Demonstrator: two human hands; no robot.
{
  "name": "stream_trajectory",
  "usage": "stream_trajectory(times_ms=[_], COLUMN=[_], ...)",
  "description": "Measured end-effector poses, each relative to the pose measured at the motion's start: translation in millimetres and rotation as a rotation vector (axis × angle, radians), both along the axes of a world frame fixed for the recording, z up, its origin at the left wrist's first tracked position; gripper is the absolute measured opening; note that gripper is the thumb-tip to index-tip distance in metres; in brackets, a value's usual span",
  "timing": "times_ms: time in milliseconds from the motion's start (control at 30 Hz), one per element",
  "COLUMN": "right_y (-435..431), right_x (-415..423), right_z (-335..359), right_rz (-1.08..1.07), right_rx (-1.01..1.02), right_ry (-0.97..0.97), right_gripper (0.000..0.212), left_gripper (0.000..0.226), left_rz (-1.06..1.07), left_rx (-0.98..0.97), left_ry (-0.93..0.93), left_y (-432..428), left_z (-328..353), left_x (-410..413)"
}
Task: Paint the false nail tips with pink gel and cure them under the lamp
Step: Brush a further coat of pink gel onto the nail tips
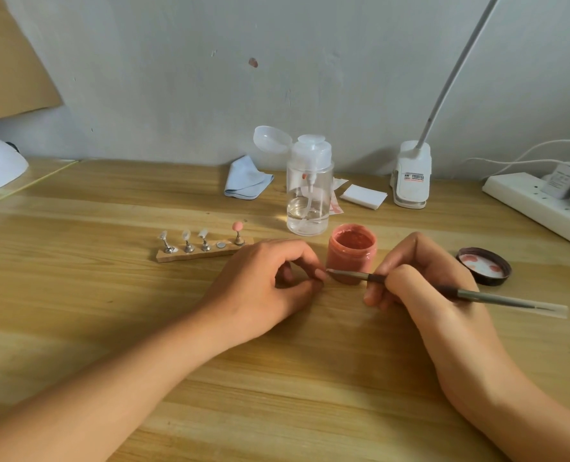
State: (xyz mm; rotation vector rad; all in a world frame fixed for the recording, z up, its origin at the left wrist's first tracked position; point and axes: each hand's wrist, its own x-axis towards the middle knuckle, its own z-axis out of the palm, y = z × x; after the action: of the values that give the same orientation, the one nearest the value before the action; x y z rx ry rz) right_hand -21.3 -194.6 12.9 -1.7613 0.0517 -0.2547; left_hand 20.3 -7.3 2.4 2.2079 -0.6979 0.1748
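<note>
A clear pump bottle (309, 198) is standing near the desk's (110, 311) back edge, a blue cloth (246, 180) lying beside it, a power strip (540, 208) sitting at the right edge

Only print in sight: a small label on the white clip lamp base (411, 176), a red mark with dark lines, too blurred to read.

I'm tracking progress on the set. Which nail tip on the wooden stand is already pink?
The rightmost nail tip on the wooden stand, nearest the left hand; the other three are unpainted.
</note>
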Motion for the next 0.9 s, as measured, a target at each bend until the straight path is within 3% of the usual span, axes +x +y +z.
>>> stream_trajectory(times_ms=[167, 300, 433, 600, 900], right_y=[4, 5, -14, 1, 3], right_x=[-22, -16, 10, -21, -16], right_z=[5, 6, 1, -1, -6], right_rz=[0.126, 0.083, -0.014, -0.083, -0.171], right_rx=[0.088, 0.034, -0.020, 0.043, -0.034], right_ry=[-0.165, -0.103, 0.053, -0.337, -0.253], right_gripper=[0.004, 0.004, 0.032, 0.008, 0.013], left_gripper=[0.018, 0.017, 0.019, 0.017, 0.013], left_rz=[-0.025, -0.037, -0.053, -0.044, -0.033], left_rx=[-0.033, -0.040, -0.041, -0.023, 0.069], left_ry=[0.050, 0.061, 0.029, -0.011, -0.192], left_y=[0, 0, 0, 0, -4], left_z=[-2, -2, -3, -1, 1], left_x=[3, 4, 3, 1, -4])
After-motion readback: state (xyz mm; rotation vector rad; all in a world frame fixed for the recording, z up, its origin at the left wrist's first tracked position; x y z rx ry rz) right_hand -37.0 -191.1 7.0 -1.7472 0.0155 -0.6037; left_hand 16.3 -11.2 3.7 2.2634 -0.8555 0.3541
